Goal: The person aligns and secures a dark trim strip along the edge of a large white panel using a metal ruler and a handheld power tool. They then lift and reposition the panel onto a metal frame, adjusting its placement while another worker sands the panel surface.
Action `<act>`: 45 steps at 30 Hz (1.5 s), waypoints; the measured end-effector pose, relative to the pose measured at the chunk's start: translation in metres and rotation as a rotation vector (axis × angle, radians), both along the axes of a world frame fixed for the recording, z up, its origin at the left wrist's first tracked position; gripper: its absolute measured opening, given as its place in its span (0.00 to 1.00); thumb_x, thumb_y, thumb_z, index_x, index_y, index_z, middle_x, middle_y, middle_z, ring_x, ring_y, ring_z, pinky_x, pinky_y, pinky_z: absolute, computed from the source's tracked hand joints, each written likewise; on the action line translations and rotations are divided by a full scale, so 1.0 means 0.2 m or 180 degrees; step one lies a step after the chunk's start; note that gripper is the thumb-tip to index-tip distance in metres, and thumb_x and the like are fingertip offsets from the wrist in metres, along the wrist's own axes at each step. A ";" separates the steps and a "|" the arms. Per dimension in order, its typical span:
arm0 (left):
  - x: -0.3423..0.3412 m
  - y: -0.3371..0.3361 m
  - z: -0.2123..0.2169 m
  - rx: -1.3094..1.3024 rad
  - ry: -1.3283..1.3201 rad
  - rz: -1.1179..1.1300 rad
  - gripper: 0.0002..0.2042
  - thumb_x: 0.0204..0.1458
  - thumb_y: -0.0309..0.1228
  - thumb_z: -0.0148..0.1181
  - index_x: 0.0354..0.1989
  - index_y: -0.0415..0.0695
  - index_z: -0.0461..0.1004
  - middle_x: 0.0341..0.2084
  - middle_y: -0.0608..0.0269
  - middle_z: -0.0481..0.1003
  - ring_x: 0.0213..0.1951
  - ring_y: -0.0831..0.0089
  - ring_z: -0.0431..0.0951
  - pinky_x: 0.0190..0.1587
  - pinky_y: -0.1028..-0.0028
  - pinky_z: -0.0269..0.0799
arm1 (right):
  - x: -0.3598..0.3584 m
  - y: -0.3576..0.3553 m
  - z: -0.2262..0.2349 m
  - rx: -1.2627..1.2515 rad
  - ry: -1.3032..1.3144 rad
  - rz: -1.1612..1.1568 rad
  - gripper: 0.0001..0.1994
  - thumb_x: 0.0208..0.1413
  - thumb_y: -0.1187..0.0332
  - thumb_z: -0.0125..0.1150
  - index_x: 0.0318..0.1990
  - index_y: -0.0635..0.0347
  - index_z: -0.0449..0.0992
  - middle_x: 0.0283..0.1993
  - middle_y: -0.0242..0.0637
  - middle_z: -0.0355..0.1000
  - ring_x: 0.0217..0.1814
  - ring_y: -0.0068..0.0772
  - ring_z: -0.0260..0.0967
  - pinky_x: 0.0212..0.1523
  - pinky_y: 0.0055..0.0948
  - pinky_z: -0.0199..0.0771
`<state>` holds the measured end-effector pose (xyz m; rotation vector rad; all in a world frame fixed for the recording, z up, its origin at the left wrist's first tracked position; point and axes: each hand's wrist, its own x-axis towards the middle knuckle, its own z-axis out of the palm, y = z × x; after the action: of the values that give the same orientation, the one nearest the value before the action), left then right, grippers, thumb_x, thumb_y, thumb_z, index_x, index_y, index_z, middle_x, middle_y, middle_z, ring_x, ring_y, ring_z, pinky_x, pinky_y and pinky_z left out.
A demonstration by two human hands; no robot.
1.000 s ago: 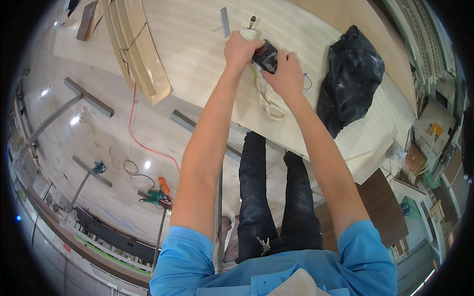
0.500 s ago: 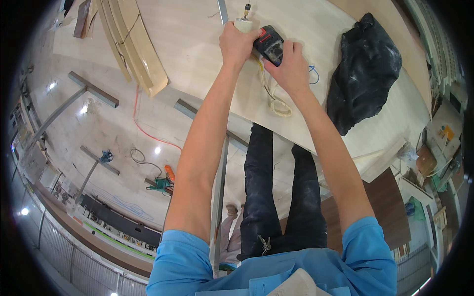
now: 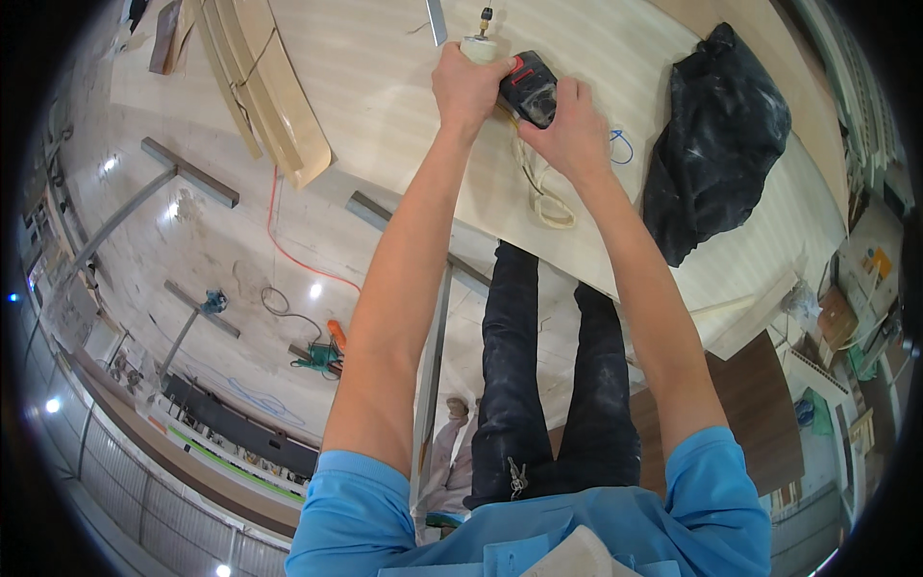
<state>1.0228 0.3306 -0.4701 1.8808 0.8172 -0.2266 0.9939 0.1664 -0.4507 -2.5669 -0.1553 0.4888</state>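
Observation:
My left hand (image 3: 468, 88) is closed around a pale cylindrical power tool (image 3: 478, 50), whose dark and brass-coloured tip points away from me. Its thumb rests against the red edge of a black battery pack (image 3: 527, 92). The fingers of my right hand (image 3: 571, 130) grip the near right side of that pack. Whether pack and tool are joined is hidden by my left hand. Just below my hands, a loop of cream cord or strap (image 3: 550, 212) lies on the pale board (image 3: 385, 125). A thin blue loop (image 3: 623, 146) sits beside my right hand.
A crumpled black cloth (image 3: 716, 144) covers the board's right part. Bundled tan strips (image 3: 274, 96) overhang its left edge, and a metal strip (image 3: 436, 21) lies beyond my left hand. Metal stands (image 3: 192, 173), a red cord (image 3: 288, 252) and a green tool (image 3: 315, 360) are lower left.
The battery pack has tilted slightly in my hands, so its red marking shows more. Both hands keep their holds. The whole view has shifted a little.

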 end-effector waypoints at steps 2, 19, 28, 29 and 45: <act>0.00 -0.01 0.01 0.0018 0.0035 0.0009 0.30 0.38 0.41 0.79 0.46 0.35 0.74 0.38 0.45 0.82 0.42 0.53 0.84 0.47 0.61 0.78 | -0.01 0.00 0.00 -0.0029 -0.0016 -0.0090 0.32 0.41 0.56 0.75 0.49 0.63 0.64 0.50 0.53 0.66 0.41 0.61 0.76 0.41 0.52 0.79; -0.01 -0.04 0.03 0.0085 0.0189 -0.0057 0.30 0.39 0.41 0.79 0.47 0.35 0.74 0.38 0.45 0.82 0.44 0.51 0.84 0.49 0.60 0.78 | -0.11 0.00 0.04 0.0040 0.0070 -0.0489 0.30 0.43 0.59 0.74 0.49 0.65 0.66 0.49 0.54 0.67 0.44 0.62 0.74 0.43 0.52 0.77; -0.03 -0.06 0.06 0.0316 0.0154 0.0033 0.30 0.41 0.42 0.76 0.47 0.34 0.73 0.40 0.43 0.82 0.45 0.48 0.82 0.50 0.58 0.76 | -0.07 0.03 0.04 -0.0216 0.0249 -0.0438 0.31 0.43 0.58 0.75 0.50 0.66 0.66 0.49 0.55 0.68 0.49 0.61 0.73 0.47 0.52 0.76; -0.04 -0.06 0.07 0.0187 0.0108 0.0222 0.29 0.42 0.42 0.75 0.47 0.34 0.73 0.40 0.43 0.81 0.45 0.48 0.82 0.50 0.58 0.76 | -0.05 0.02 0.04 -0.0224 0.0178 -0.0484 0.31 0.43 0.57 0.75 0.50 0.66 0.66 0.49 0.55 0.68 0.49 0.62 0.73 0.48 0.52 0.76; 0.20 -0.26 -0.07 0.1466 -0.0361 -0.0127 0.26 0.47 0.43 0.71 0.45 0.34 0.69 0.45 0.47 0.70 0.51 0.51 0.72 0.54 0.58 0.70 | 0.46 -0.38 0.12 -0.0828 -0.0622 -0.1110 0.47 0.48 0.42 0.72 0.63 0.74 0.62 0.63 0.61 0.66 0.64 0.59 0.68 0.62 0.49 0.70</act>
<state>1.0626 0.2792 -0.4844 2.3173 0.8012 0.0514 1.0852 0.0911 -0.4261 -2.8104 0.3038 0.1325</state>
